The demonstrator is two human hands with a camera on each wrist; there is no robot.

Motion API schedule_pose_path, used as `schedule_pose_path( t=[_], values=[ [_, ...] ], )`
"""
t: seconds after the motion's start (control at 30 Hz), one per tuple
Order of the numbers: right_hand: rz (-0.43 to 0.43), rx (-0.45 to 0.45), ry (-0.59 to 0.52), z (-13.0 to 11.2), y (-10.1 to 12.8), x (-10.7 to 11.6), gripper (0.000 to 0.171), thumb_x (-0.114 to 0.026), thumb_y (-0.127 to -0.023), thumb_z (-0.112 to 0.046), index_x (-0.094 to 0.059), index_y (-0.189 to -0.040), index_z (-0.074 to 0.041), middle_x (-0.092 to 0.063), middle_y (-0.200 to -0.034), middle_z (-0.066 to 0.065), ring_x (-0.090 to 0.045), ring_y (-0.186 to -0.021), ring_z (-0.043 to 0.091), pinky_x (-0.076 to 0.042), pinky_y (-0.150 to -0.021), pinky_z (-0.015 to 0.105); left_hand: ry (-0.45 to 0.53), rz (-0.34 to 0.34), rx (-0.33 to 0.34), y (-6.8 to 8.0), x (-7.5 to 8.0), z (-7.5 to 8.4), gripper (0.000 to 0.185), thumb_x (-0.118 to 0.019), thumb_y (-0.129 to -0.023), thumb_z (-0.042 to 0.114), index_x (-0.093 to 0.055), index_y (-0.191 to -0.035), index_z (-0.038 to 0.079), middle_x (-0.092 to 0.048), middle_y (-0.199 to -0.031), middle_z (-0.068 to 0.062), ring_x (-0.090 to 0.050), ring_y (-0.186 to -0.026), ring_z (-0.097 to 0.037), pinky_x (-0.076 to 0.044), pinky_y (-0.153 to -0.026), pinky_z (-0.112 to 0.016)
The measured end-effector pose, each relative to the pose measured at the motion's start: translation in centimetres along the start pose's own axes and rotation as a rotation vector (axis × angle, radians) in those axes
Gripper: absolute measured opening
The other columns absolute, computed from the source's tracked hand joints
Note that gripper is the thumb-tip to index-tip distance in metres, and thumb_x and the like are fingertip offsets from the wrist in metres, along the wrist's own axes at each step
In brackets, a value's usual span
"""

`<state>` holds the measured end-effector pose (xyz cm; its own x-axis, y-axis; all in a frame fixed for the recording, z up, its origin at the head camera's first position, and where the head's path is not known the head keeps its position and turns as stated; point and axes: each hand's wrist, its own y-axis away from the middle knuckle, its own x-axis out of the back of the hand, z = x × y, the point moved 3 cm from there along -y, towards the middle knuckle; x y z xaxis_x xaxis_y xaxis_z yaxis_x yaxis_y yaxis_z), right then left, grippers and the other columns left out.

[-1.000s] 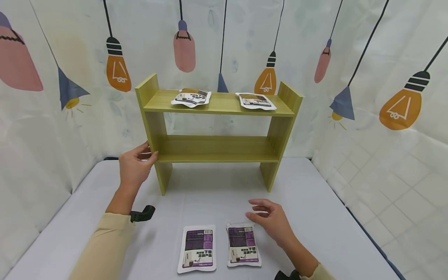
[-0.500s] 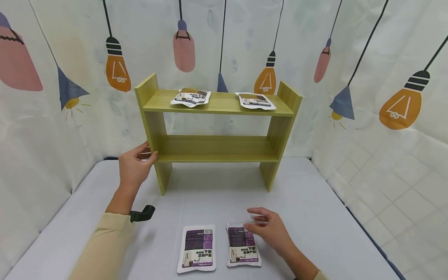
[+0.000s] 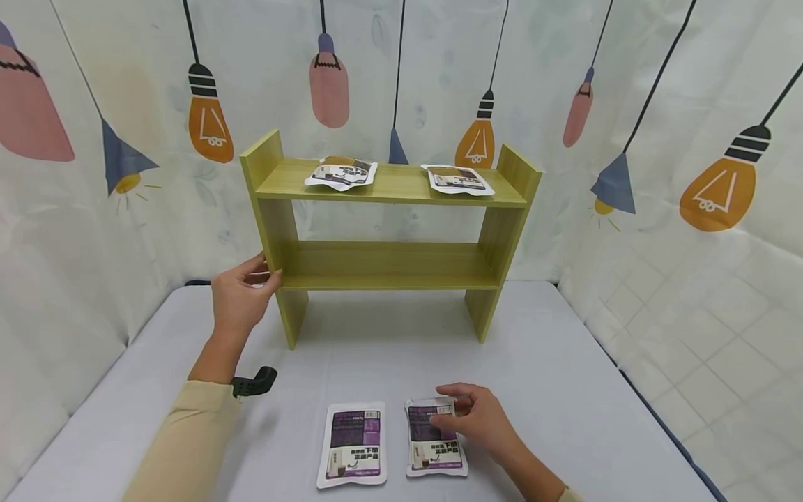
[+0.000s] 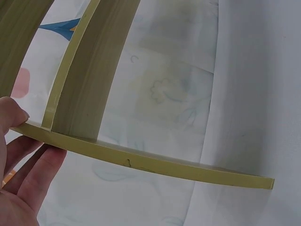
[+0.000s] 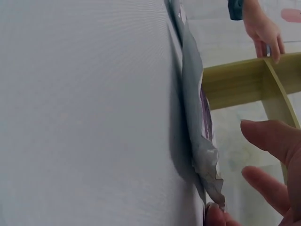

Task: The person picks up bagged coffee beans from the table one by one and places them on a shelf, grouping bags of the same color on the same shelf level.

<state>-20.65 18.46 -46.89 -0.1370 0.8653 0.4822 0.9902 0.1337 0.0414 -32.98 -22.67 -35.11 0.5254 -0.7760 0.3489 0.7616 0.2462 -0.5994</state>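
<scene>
Purple-and-white flat foil pouch [image 3: 435, 436] lies on the grey table [image 3: 564, 390], right of its twin pouch [image 3: 353, 443] — right hand [image 3: 479, 420] has dropped onto its top corner since a second ago, fingers pinching the edge. Left hand [image 3: 238, 296] grips the green wooden shelf [image 3: 389, 265] at its side panel.

Left wrist: fingers [image 4: 33, 174] curl round the panel edge.

Right wrist: pouch corner [image 5: 207, 165] lifted off the table — open tabletop alongside.

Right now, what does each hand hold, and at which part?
The left hand grips the wooden shelf at its left side panel. The right hand pinches the right purple packet at its top corner.
</scene>
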Motion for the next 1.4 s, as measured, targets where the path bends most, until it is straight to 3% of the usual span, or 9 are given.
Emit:
schedule_pose_path(
  t=[0.23,0.3,0.43,0.53,0.87,1.0,1.13,1.3,1.4],
  values=[
    [-0.017,0.031,0.087,-0.1,0.1,-0.4,0.052,-0.092,-0.073,-0.028,-0.075,-0.12,-0.017,-0.066,-0.116,0.012,-0.062,-0.091,0.018,-0.052,-0.068,0.027,0.006,-0.011,0.002,0.0,0.1,0.0,0.045,-0.075,-0.092,0.019,-0.066,-0.136,0.015,-0.075,-0.118,-0.021,-0.075,-0.094,-0.041,-0.046,-0.067,0.0],
    [-0.018,0.039,0.116,-0.1,0.1,-0.5,0.052,-0.093,-0.072,-0.029,-0.075,-0.119,-0.018,-0.066,-0.115,0.012,-0.062,-0.09,0.017,-0.051,-0.068,0.026,0.006,-0.01,0.002,0.0,0.1,-0.1,0.045,-0.075,-0.092,0.019,-0.067,-0.136,0.015,-0.075,-0.119,-0.02,-0.077,-0.09,-0.027,-0.046,-0.067,0.0],
    [-0.018,0.053,0.162,-0.1,0.0,-0.7,0.052,-0.094,-0.071,-0.027,-0.075,-0.119,-0.019,-0.064,-0.109,0.01,-0.06,-0.085,0.016,-0.049,-0.064,0.024,0.003,-0.001,-0.008,0.0,0.0,0.0,0.045,-0.075,-0.092,0.018,-0.067,-0.136,0.015,-0.075,-0.119,-0.017,-0.077,-0.088,-0.023,-0.046,-0.067,0.0],
    [-0.018,0.052,0.177,-0.3,0.1,-0.9,0.052,-0.094,-0.069,-0.024,-0.075,-0.118,-0.02,-0.061,-0.106,0.009,-0.058,-0.083,0.016,-0.048,-0.062,0.024,0.009,-0.002,-0.011,-0.1,0.0,0.0,0.044,-0.074,-0.093,0.017,-0.067,-0.136,0.014,-0.075,-0.12,-0.017,-0.075,-0.093,-0.038,-0.046,-0.067,0.001],
    [-0.039,0.034,0.222,-0.9,0.1,-1.1,0.048,-0.094,-0.07,-0.022,-0.075,-0.113,-0.021,-0.06,-0.105,0.009,-0.057,-0.084,0.018,-0.047,-0.062,0.025,0.012,-0.006,-0.007,0.0,0.0,0.0,0.045,-0.074,-0.093,0.018,-0.066,-0.137,0.015,-0.075,-0.121,-0.017,-0.075,-0.095,-0.04,-0.046,-0.067,0.0],
    [-0.041,0.031,0.247,-1.1,0.1,-1.1,0.046,-0.094,-0.07,-0.023,-0.074,-0.111,-0.022,-0.061,-0.105,0.009,-0.057,-0.086,0.019,-0.048,-0.065,0.027,0.012,0.001,-0.004,0.0,0.0,0.0,0.045,-0.075,-0.092,0.017,-0.067,-0.136,0.015,-0.076,-0.119,-0.016,-0.076,-0.085,-0.013,-0.047,-0.067,0.0],
    [-0.044,0.027,0.265,-1.3,0.2,-1.0,0.045,-0.094,-0.07,-0.024,-0.073,-0.109,-0.02,-0.061,-0.105,0.009,-0.058,-0.088,0.02,-0.049,-0.067,0.029,0.015,0.004,0.0,0.0,0.1,-0.1,0.045,-0.075,-0.092,0.016,-0.067,-0.135,0.013,-0.076,-0.118,-0.018,-0.06,-0.077,0.018,-0.046,-0.067,0.0],
    [-0.047,0.036,0.282,-1.5,0.2,-1.0,0.045,-0.094,-0.071,-0.025,-0.071,-0.109,-0.017,-0.063,-0.102,0.006,-0.058,-0.089,0.019,-0.048,-0.068,0.03,0.006,-0.004,0.007,0.0,0.1,0.1,0.045,-0.074,-0.092,0.017,-0.067,-0.136,0.013,-0.075,-0.119,-0.018,-0.077,-0.087,-0.017,-0.046,-0.067,0.001],
    [-0.053,0.038,0.283,-1.6,0.2,-1.0,0.046,-0.094,-0.071,-0.025,-0.07,-0.109,-0.016,-0.066,-0.098,0.004,-0.058,-0.086,0.018,-0.048,-0.068,0.03,0.008,-0.015,0.01,-0.1,0.0,0.1,0.045,-0.074,-0.093,0.018,-0.065,-0.137,0.013,-0.075,-0.121,-0.018,-0.075,-0.096,-0.038,-0.045,-0.067,0.001]
  ],
)
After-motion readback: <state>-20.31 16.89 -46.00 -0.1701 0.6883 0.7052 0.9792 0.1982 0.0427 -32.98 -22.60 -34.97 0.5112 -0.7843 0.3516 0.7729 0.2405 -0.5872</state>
